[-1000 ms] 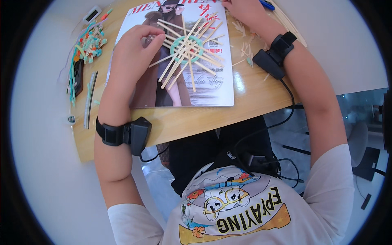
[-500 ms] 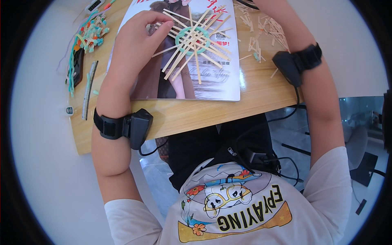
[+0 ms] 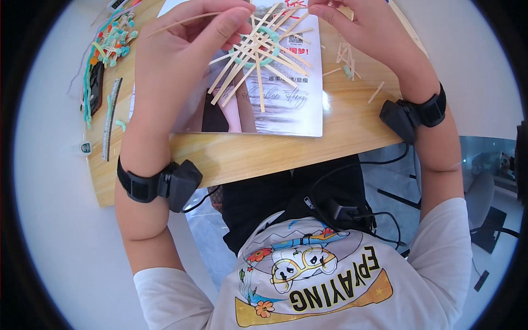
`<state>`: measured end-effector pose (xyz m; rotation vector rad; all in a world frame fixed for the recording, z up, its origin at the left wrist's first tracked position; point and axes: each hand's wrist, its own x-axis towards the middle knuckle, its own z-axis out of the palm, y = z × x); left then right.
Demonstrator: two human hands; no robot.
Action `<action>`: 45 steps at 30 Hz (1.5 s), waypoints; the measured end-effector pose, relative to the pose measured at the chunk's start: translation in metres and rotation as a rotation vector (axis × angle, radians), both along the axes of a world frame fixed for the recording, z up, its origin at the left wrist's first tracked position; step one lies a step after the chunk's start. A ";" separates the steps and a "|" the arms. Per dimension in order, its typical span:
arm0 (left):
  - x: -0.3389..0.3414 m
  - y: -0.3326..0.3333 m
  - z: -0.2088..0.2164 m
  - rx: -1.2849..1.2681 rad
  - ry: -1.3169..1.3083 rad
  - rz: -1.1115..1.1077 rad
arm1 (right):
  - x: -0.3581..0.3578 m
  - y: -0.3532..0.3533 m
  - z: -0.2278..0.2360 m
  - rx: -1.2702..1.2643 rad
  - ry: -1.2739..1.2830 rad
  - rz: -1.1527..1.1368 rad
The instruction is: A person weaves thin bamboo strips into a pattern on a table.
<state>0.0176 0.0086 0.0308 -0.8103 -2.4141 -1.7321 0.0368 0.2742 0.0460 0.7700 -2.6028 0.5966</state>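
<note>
Pinching a thin stick (image 3: 184,23) between thumb and fingers, the left hand (image 3: 184,60) is at the upper left of centre, its grip drawn nearly closed; the stick's free end slants down and out toward the left of the frame. The right hand (image 3: 363,27) is at the top of the frame, right of centre, thumb and forefinger bent close together; I cannot tell whether that grip has hold of anything.

Between and just below the hands, at the upper centre, is a lattice of crossed pale sticks (image 3: 261,82) with a green ring (image 3: 273,56) around its middle. The left hand's lower fingertips are beside the ring, though whether they touch it is unclear. The lattice lies over a magazine (image 3: 275,121), which rests on the wooden surface (image 3: 275,151).

Short loose sticks (image 3: 376,92) are scattered to the right of the magazine. At the upper left of the frame is a cluster of sticks with green and orange joints (image 3: 116,44), a dark object (image 3: 95,85) just beneath it, and a ruler (image 3: 111,118) lower down. Each forearm wears a black strapped device (image 3: 184,184).
</note>
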 end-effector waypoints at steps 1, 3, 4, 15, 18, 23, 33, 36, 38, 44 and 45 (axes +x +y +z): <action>0.006 0.003 0.000 0.013 -0.044 0.058 | 0.002 -0.004 -0.001 -0.043 -0.025 0.030; 0.011 0.004 -0.004 0.008 -0.010 0.033 | 0.007 -0.012 -0.002 -0.101 -0.145 0.094; 0.013 0.005 -0.007 0.012 0.025 0.001 | 0.009 -0.014 -0.004 -0.152 -0.265 0.152; 0.002 0.003 -0.002 -0.434 0.282 -0.192 | 0.014 0.001 -0.018 -0.015 -0.308 0.352; -0.003 -0.004 -0.010 -0.464 0.302 -0.268 | 0.025 -0.007 -0.004 0.104 -0.312 0.371; -0.002 0.000 -0.009 -0.537 0.195 -0.297 | 0.029 -0.005 -0.028 0.200 -0.040 0.301; 0.001 -0.002 -0.008 -0.589 0.267 -0.282 | 0.027 -0.017 -0.006 0.218 -0.080 0.389; 0.004 0.006 -0.009 -0.621 0.308 -0.261 | 0.020 -0.017 -0.025 0.030 0.003 0.434; 0.006 0.010 -0.012 -0.650 0.343 -0.229 | 0.018 -0.020 -0.030 -0.039 0.029 0.439; 0.005 0.007 -0.016 -0.523 0.460 -0.152 | 0.025 -0.016 -0.005 -0.067 -0.227 0.256; 0.003 0.006 -0.018 -0.504 0.457 -0.161 | 0.014 -0.003 -0.011 -0.142 -0.340 0.295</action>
